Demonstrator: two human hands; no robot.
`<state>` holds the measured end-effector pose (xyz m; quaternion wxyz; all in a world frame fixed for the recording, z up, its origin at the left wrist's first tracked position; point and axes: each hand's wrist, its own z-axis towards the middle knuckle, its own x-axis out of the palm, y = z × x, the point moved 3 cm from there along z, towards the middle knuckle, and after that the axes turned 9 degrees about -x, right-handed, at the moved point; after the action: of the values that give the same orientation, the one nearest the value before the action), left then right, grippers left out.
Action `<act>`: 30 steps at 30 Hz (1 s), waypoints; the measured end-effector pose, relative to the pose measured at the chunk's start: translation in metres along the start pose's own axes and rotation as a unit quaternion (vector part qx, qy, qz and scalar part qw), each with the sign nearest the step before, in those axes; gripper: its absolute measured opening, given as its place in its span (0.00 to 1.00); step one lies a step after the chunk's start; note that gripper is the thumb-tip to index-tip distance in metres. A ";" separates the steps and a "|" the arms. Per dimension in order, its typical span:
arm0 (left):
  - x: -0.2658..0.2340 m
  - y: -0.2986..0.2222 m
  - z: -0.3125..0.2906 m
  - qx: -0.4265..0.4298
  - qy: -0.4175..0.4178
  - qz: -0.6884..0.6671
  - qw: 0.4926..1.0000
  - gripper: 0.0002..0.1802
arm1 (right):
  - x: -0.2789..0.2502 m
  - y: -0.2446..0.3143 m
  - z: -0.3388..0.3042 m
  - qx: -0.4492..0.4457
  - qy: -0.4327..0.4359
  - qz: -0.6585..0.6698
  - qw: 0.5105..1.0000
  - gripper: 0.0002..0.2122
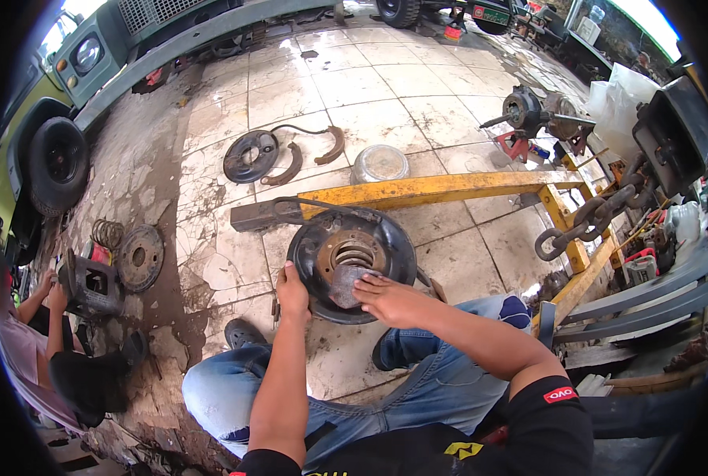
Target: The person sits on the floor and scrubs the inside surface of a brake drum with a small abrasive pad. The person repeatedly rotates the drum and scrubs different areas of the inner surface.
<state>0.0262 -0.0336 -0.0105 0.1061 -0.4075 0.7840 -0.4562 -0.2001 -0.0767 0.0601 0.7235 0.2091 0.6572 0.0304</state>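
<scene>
Between my knees a round black brake backing plate [393, 242] stands tilted, with a rusty centre ring [326, 258] around its open hole. A coil spring shows through that hole. My left hand [293, 293] grips the plate's left edge, some of its fingers hidden behind the rim. Against the lower part of the centre ring, my right hand [389, 300] presses a worn grey piece that looks like sandpaper or a scouring pad [344, 287]. The fingers of that hand lie over the piece's right side. A dark hose or cable [330, 205] curves along the plate's top.
A yellow steel frame [425, 189] runs just behind the plate. Beyond it lie another backing plate [251, 156], curved brake shoes [331, 147] and a round metal pan [381, 164]. A heavy chain [596, 214] hangs at right. Another person [48, 341] handles a metal housing at left.
</scene>
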 end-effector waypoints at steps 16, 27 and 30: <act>-0.004 0.005 0.000 0.000 -0.003 0.021 1.000 0.29 | -0.003 -0.002 0.002 0.037 0.005 0.015 0.999 0.19; 0.000 -0.003 -0.009 -0.008 0.005 0.002 1.000 0.27 | 0.001 -0.016 0.004 0.060 0.039 -0.034 0.997 0.22; 0.003 -0.002 -0.008 -0.014 0.001 0.003 1.000 0.27 | -0.008 -0.038 0.002 0.126 0.057 -0.070 0.988 0.23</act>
<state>0.0212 -0.0312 -0.0034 0.1014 -0.4065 0.7913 -0.4454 -0.2084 -0.1141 0.0546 0.6531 0.2499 0.7089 -0.0920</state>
